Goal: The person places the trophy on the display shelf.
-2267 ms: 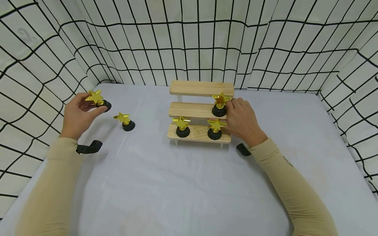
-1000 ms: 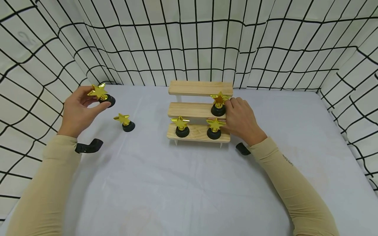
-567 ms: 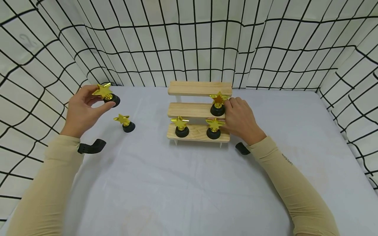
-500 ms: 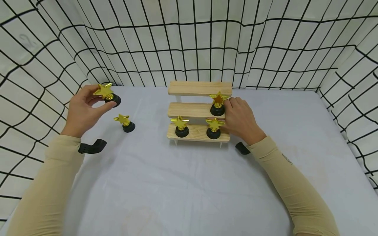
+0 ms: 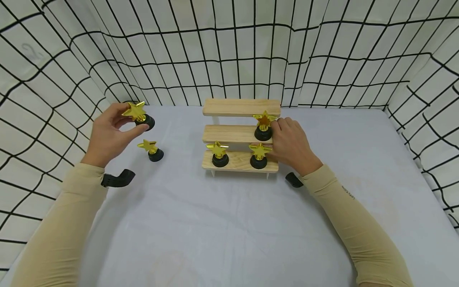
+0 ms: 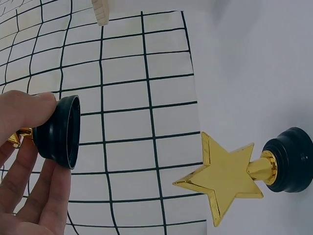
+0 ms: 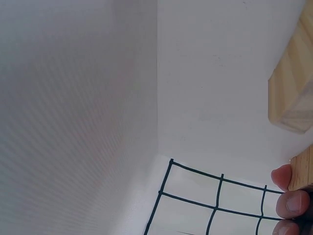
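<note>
My left hand [image 5: 112, 133] holds a gold star trophy [image 5: 136, 112] by its black base, raised off the table. In the left wrist view, thumb and fingers pinch that base [image 6: 58, 132]. Below the hand, another star trophy [image 5: 150, 149] stands on the table. My right hand [image 5: 292, 143] grips the right end of a three-tier wooden display stand [image 5: 229, 133] at its middle tier, close beside the trophy [image 5: 263, 127] there. Fingertips [image 7: 293, 203] touch the plank end in the right wrist view; most of that hand is out of frame. Two trophies stand on the bottom tier, left [image 5: 219, 154] and right [image 5: 259, 155].
A white cloth covers the table [image 5: 201, 223]. Black wire grid panels [image 5: 229, 59] enclose the back and both sides. The stand's top plank [image 5: 242, 107] rises behind the others. Each wrist wears a black strap [image 5: 118, 179].
My left hand has carried its trophy to the right and slightly up. The right hand stays at the stand. The other trophies have not moved.
</note>
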`<state>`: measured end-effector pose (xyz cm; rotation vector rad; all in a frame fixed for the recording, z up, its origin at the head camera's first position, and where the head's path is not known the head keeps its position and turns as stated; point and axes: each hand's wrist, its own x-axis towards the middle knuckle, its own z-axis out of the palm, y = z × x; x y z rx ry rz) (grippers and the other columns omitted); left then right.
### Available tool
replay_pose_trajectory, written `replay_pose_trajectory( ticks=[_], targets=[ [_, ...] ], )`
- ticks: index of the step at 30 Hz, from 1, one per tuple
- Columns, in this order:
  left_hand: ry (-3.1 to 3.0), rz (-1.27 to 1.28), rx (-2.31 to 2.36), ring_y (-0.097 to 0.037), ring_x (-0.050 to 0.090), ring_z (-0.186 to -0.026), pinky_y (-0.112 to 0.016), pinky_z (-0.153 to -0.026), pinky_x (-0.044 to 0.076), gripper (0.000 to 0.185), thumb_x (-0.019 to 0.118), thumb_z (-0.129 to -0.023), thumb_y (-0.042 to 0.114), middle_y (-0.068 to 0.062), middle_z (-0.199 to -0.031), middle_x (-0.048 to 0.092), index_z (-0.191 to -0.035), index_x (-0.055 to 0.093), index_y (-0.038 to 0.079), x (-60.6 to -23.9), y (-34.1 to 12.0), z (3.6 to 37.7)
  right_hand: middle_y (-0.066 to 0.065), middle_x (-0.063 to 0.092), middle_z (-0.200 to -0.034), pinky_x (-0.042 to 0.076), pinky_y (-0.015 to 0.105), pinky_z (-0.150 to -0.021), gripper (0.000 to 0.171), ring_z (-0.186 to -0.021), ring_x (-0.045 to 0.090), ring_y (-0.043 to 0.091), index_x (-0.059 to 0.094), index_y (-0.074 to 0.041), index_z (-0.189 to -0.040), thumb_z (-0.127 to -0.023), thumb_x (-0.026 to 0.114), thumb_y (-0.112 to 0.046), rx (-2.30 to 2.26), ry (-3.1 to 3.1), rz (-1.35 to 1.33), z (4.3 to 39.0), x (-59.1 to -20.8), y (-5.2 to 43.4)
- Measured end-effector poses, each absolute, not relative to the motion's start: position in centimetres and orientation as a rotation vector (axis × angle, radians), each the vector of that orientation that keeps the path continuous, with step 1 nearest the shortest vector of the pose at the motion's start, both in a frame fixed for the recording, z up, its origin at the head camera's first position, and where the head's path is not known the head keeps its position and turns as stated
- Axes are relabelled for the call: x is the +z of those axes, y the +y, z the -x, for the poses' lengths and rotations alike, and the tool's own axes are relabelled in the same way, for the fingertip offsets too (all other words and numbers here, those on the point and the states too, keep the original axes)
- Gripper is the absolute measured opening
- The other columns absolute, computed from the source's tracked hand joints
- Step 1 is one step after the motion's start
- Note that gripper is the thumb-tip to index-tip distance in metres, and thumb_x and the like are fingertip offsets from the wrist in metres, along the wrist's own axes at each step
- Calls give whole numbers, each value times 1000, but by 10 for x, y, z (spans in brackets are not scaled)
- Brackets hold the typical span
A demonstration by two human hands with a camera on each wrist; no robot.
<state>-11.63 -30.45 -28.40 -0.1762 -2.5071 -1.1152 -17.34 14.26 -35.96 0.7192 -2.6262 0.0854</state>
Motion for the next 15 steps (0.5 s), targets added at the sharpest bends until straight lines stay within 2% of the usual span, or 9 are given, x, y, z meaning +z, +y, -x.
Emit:
replay_pose_trajectory(
  ticks=[5,15],
  targets=[
    [-2497,234,-1106,10,60,-106,1,-97,48,54,83,-84,-1,27,-117,57,-132,60,5,-284,-296,117,18,64,-99,51,43,-78,80,-89,55,33,61,5,-113,-81,76,-67,81,-2642,-713,174,-361,143],
    [-2486,312,-1135,10,60,-107,-1,-97,49,55,84,-80,-6,27,-115,57,-130,60,-1,-286,-280,125,17,62,-95,48,42,-73,79,-86,54,33,61,5,-110,-77,81,-64,63,-2626,-732,173,-358,144]
  ],
)
